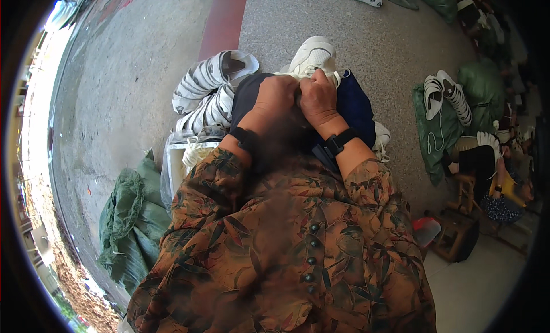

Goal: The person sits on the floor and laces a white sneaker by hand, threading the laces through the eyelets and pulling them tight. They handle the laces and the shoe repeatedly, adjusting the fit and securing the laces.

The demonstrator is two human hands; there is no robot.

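A cream-white sneaker sits over my knees with its toe pointing away from me. My left hand is closed against the near left side of the sneaker, knuckles up. Beside it, my right hand is closed too, its thumb and fingers pinched together over the laced part. Whatever is between the fingers of either hand is hidden. White laces show across the shoe's tongue, just ahead of the right hand. Dark blue cloth covers my lap under the hands.
Stacked white shoes with dark stripes lie left of my knees, above a white box. Green sacking is at lower left. On the right, striped shoes rest on green sacks, near a wooden stool and another person's arm.
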